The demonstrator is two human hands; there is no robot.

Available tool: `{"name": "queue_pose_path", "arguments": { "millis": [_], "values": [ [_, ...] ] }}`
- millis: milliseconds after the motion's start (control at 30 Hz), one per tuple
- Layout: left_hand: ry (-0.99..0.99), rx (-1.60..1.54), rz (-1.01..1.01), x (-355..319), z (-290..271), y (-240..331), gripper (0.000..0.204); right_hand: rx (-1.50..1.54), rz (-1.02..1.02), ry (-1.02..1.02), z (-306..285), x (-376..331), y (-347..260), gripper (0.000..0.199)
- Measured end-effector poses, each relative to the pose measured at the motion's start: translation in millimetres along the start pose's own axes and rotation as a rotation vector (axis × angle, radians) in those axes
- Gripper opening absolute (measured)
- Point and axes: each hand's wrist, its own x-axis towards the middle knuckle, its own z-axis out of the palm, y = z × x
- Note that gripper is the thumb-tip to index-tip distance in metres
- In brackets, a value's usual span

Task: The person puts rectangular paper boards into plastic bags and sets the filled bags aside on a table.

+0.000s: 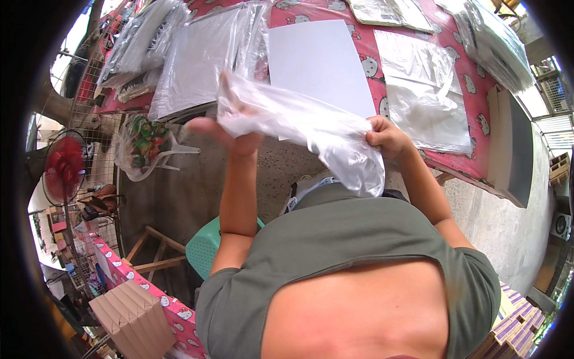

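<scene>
Green shirt [353, 233] foremost, right hand [390, 137] is pinching a bag [299, 116], left hand [241, 142] touching it, fingers apart, by the table's [451, 163] near edge.

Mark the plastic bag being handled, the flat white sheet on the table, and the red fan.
Plastic bag [302, 121]: head view, middle of its crumpled film.
White sheet [317, 66]: head view, middle of its face.
Red fan [64, 167]: head view, middle of its round head.

No legible txt, nos. or signs in view. Stacked cartons [518, 322], near R, carry purple print, too sm. & angled to read; can't make out any lettering there.
</scene>
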Motion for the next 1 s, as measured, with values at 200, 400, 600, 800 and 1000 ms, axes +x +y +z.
{"name": "queue_pose_path", "arguments": {
  "millis": [200,400,600,800,1000],
  "values": [
    [-0.114,0.800,-0.719,-55,-69,24,0.021,0.203,-0.397,0.273,1,-16,-50,0.031],
    [0.775,0.506,-0.152,-85,-68,-25,0.017,-0.491,0.099,0.514,-34,-28,3,0.024],
    [1.068,1.212,0.118,-90,-84,-80,0.010,-1.190,0.041,1.020,-38,-16,26,0.038],
    [0.903,1.841,0.144,-88,-91,-75,0.018,-1.244,0.028,1.054,-19,-2,21,0.033],
    [1.018,1.484,-0.081,-93,25,-43,0.016,-0.224,-0.089,0.752,20,-58,-28,0.022]
  ]
}}
